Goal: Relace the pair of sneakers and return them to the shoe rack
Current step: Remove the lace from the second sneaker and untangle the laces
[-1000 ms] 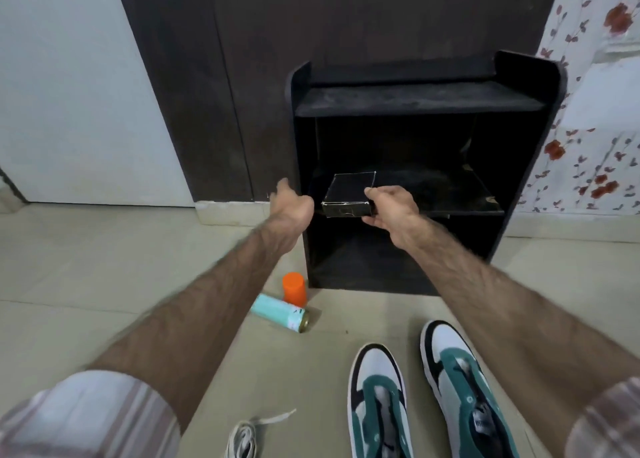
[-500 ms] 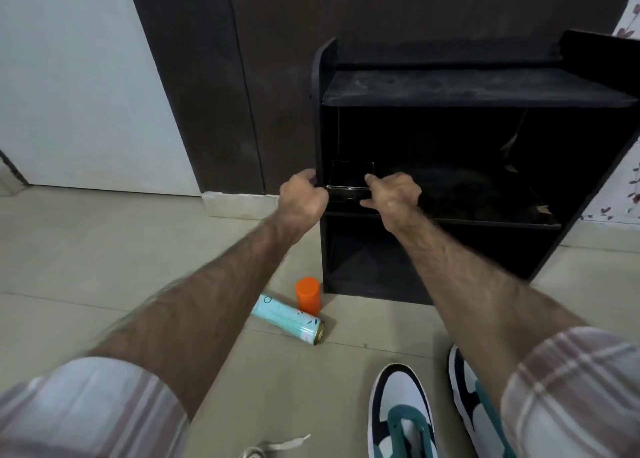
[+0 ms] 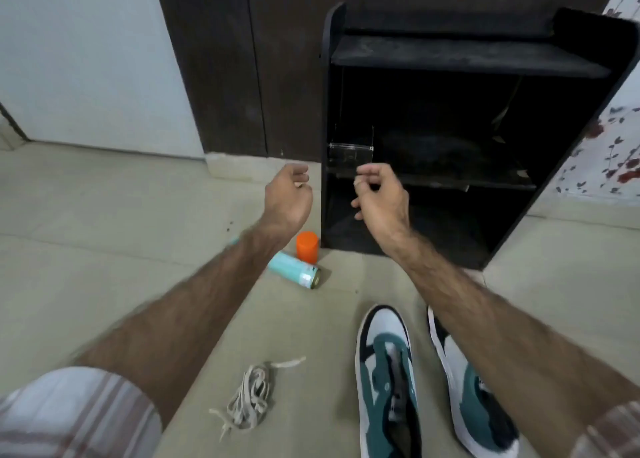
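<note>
Left sleeve (image 3: 69,412), striped, at the bottom corner, forearm running up to the left hand (image 3: 287,197). That grip is loose — fingers curled but apart, nothing in it, hanging in the air just left of the shoe rack's (image 3: 585,118) side panel. Below and behind the left grip, on the floor (image 3: 104,235): a loose bundle of pale laces (image 3: 251,395), near the left forearm, not threaded into anything. Just below the left grip's wrist — an orange cap (image 3: 307,246) standing upright, touching or nearly touching a teal spray can (image 3: 292,274) lying on its side.

Right hand (image 3: 381,197) next, in front of the rack's middle shelf edge. Its grip is also empty, fingers half curled with thumb and forefinger close together but clamped on nothing. Just above and slightly left of the right grip sits a small clear plastic box (image 3: 351,151) on the middle shelf, at its left end, apart from the fingertips. Rack is black, top shelf bare and dusty.

Sneakers: left sneaker (image 3: 388,381), white, black and teal, on the floor well below the right grip, toe pointing toward the rack, no lace visible in it. Right sneaker (image 3: 481,409) just beside it, partly hidden under the right forearm. Both off the rack.
</note>
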